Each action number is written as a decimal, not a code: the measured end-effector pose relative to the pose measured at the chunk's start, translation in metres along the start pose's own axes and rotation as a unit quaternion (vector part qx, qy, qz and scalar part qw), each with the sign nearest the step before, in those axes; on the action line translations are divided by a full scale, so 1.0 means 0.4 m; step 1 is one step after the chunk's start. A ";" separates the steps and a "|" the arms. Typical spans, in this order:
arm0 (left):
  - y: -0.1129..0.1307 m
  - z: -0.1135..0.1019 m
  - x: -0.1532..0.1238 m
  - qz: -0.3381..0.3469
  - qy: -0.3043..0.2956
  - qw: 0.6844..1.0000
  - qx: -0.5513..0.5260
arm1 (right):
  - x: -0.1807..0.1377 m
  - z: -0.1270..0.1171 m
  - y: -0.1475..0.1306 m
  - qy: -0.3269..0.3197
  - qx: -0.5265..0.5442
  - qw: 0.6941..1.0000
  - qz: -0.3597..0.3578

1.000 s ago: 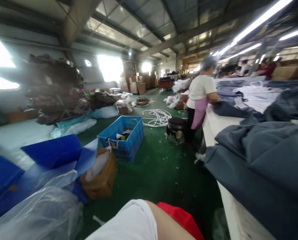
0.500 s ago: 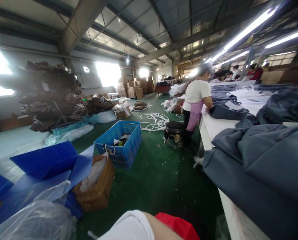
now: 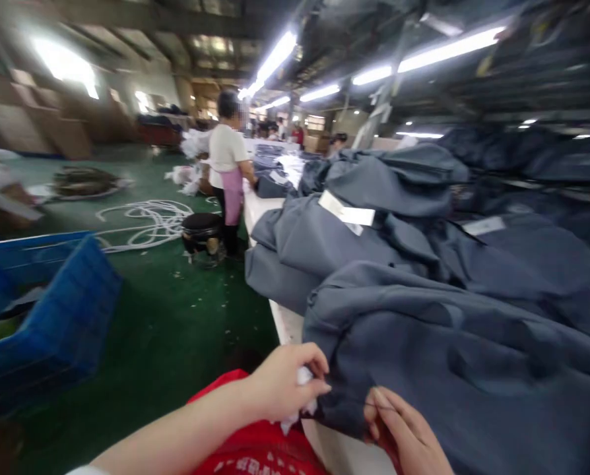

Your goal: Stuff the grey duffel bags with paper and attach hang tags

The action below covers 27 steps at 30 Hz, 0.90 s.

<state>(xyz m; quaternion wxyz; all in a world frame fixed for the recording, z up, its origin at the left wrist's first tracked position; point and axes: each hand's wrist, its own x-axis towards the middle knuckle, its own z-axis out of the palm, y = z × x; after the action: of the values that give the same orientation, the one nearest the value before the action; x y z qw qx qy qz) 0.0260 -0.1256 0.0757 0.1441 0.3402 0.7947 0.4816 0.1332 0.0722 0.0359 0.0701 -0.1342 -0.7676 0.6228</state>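
Note:
My left hand (image 3: 288,384) is closed in a pinch on a small white scrap (image 3: 302,377) at the near edge of a dark grey-blue garment (image 3: 453,343). My right hand (image 3: 408,437) lies just right of it, its fingers curled against the same fabric edge and a thin thread between their tips. The garment tops a heap of like grey-blue pieces spread over a long white table (image 3: 288,323). A white label (image 3: 347,212) lies on the pile farther back.
A blue plastic crate (image 3: 47,316) stands on the green floor at left. A person in a white shirt and pink apron (image 3: 229,173) works at the table's far end beside a round black stool (image 3: 202,231). White rope (image 3: 144,218) lies coiled on the floor.
The view has swung right, from the floor and crates onto the table. Both hands have come into view at the garment's near edge.

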 end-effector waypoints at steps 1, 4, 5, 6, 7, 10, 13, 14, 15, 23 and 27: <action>-0.001 -0.008 -0.002 0.015 -0.041 0.999 0.000 | -0.005 -0.003 -0.015 -0.035 0.109 0.993 0.036; 0.006 -0.018 -0.015 0.058 -0.132 0.989 0.029 | 0.003 0.003 -0.056 -0.098 0.356 0.927 0.064; 0.010 -0.017 -0.021 0.065 -0.142 0.987 0.033 | 0.007 0.007 -0.065 -0.102 0.391 0.913 0.060; 0.012 -0.015 -0.026 0.067 -0.144 0.987 0.029 | 0.011 0.011 -0.073 -0.103 0.413 0.903 0.056; 0.013 -0.012 -0.029 0.065 -0.140 0.988 0.022 | 0.014 0.015 -0.080 -0.103 0.426 0.897 0.051; 0.010 -0.006 -0.030 0.049 -0.107 0.993 0.010 | 0.019 0.025 -0.096 -0.093 0.452 0.887 0.030; 0.010 0.000 -0.026 0.055 -0.118 0.990 0.054 | 0.024 0.040 -0.115 -0.074 0.465 0.882 -0.001; 0.011 0.003 -0.025 0.065 -0.140 0.985 0.072 | 0.027 0.045 -0.121 -0.068 0.465 0.883 -0.010; 0.013 0.006 -0.025 0.080 -0.164 0.979 0.088 | 0.032 0.050 -0.125 -0.062 0.460 0.886 -0.016; 0.015 -0.072 0.007 0.020 -0.056 0.998 0.022 | 0.136 -0.027 -0.057 0.166 0.098 0.980 -0.042; 0.014 -0.134 0.044 -0.016 0.028 0.999 0.007 | 0.158 -0.061 -0.079 0.273 -0.126 0.940 -0.163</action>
<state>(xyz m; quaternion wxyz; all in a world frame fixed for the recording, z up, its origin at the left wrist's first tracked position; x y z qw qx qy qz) -0.0145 -0.1475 0.1089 0.1271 0.3154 0.8071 0.4826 0.0757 0.1078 0.0681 0.3602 -0.1795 -0.8026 0.4402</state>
